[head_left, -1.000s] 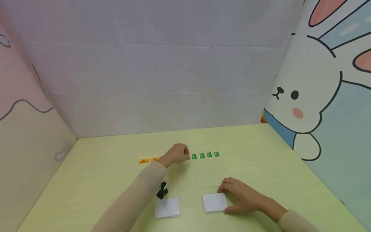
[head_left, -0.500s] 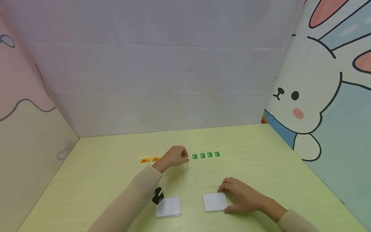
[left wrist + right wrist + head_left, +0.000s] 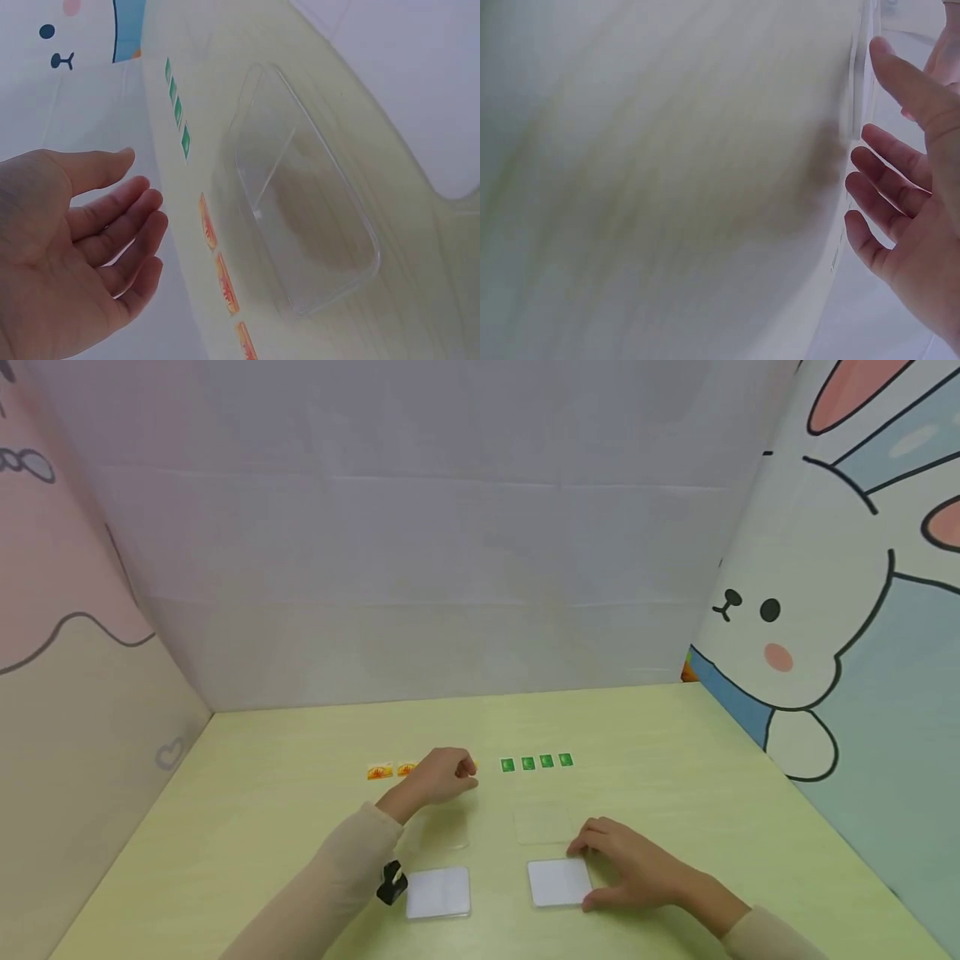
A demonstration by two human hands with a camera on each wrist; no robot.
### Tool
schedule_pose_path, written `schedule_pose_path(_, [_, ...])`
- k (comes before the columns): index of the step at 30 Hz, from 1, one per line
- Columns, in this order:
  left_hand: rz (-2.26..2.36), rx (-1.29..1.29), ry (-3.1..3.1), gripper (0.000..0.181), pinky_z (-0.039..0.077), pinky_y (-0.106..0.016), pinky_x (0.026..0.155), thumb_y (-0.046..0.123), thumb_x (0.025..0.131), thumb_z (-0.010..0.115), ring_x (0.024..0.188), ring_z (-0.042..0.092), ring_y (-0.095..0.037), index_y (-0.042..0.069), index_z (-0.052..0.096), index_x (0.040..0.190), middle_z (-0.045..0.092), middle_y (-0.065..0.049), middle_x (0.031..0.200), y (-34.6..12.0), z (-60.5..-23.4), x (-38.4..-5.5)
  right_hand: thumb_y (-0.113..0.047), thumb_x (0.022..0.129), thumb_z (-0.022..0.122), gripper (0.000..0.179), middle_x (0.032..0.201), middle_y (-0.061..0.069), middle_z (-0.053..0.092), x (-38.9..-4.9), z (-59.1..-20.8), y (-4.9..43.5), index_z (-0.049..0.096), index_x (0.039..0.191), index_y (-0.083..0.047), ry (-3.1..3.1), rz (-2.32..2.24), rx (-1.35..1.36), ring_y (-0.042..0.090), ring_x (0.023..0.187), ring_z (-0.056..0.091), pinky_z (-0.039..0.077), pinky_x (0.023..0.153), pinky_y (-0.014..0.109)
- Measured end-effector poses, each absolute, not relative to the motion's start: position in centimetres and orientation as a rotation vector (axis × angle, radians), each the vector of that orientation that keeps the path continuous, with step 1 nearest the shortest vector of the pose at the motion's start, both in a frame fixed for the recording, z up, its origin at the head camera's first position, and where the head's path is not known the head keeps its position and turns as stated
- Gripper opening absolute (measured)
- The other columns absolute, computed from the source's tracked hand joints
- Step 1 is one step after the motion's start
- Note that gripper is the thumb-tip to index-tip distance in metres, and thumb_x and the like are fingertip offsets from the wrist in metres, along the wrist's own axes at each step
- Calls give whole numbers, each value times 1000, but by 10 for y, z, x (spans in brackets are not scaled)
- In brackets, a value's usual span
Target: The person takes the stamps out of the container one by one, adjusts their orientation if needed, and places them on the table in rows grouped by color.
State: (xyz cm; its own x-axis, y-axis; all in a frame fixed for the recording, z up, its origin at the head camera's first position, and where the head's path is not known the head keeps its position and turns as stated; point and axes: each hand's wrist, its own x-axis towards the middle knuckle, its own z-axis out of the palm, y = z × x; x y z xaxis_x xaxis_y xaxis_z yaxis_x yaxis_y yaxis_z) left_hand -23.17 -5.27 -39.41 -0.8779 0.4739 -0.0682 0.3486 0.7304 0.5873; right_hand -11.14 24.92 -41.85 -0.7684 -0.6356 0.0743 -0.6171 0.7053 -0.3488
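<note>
My left hand (image 3: 435, 775), fingers loosely bent and nothing in them, hovers over the row of orange picture cards (image 3: 380, 772). Part of that row is hidden behind it. Below it lies a clear plastic lid (image 3: 307, 217), partly covered by the hand and sleeve in the head view. To the right of the orange row runs a line of several small green cards (image 3: 528, 763). My right hand (image 3: 630, 868) rests at the right side of a white card stack (image 3: 558, 882), thumb and fingertips at its two right corners, the fingers spread and relaxed.
A second white stack (image 3: 438, 892) lies left of the first. Behind the right stack is another clear lid (image 3: 543, 824). The pale yellow table (image 3: 255, 827) ends at a white back sheet (image 3: 420, 543), with a rabbit-printed panel (image 3: 795, 635) along the right.
My left hand has drawn back slightly to the left and nearer to me, so a bit of orange card shows at its right. My right hand stays at the stack.
</note>
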Motion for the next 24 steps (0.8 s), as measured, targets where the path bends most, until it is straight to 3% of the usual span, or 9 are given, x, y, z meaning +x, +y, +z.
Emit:
schedule_pose_path(12, [880,629,2741,7,46,-29,73,15,88,67,77,52,-13,9,63,90,62,-1,84,-66,-395,-222,-45,80,73,43,104,-10,61,-119,-405,254,63,111,-16,2846,-582,-938,6,93,55,49,84,28])
schedule_pose_path(18, [897,606,2744,7,45,-29,72,15,88,67,77,52,-13,9,63,89,61,-1,84,-70,-396,-219,-42,85,69,37,107,-9,63,-120,-402,250,64,111,-17,2871,-529,-869,10,99,58,50,89,35])
schedule_pose_path(24, [887,597,2774,8,47,-32,76,15,88,67,81,53,-14,8,64,91,63,-1,87,-77,-394,-214,-43,88,65,42,117,-3,65,-121,-397,247,63,117,-13,2889,-521,-855,21,110,60,47,95,45])
